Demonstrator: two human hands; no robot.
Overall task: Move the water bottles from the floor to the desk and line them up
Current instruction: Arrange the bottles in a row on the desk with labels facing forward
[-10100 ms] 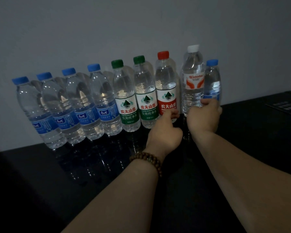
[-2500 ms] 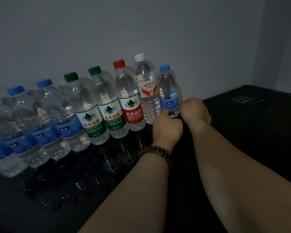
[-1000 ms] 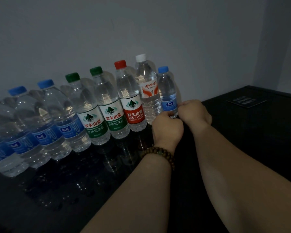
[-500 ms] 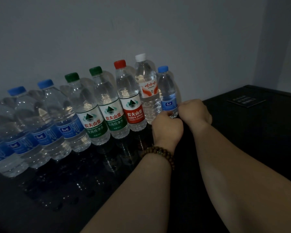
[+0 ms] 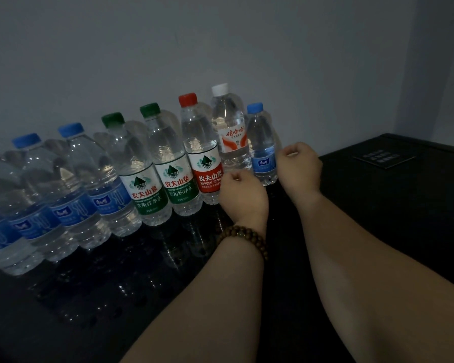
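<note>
The bottles stand upright in one tight row on the tabletop, backed against the wall and grouped by cap colour, so the line looks all but finished. The left hand and right hand flank the small blue bottle ending the row, fingers curled into fists that hold nothing, probably placed to square it up.

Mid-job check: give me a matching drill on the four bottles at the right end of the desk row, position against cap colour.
Column 1
1. end bottle on the right
2. second bottle from the right
3. third bottle from the right
4. fourth bottle from the right

Column 2
A. green cap
B. blue cap
C. red cap
D. white cap

Pairs: 1-B, 2-D, 3-C, 4-A
</note>
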